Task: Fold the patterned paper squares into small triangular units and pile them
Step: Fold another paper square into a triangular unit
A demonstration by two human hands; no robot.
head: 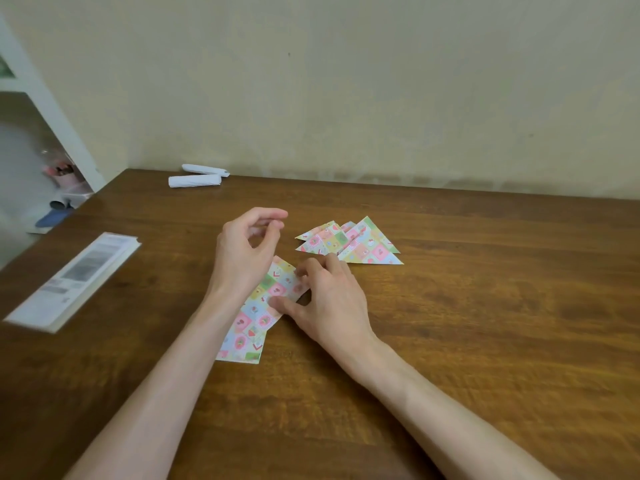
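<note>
Fingers [309, 271] on paper [254, 317], triangles [349, 244] beside

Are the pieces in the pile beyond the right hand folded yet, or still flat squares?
Folded: the pile shows overlapping patterned triangles with pointed tips, and no square sheets among them.

I see the left forearm [166, 386] and right forearm [433, 403] bare to the frame's edge. The left hand [247, 247] and right hand [332, 303] are bare too, fingers [273, 213] slender.
</note>
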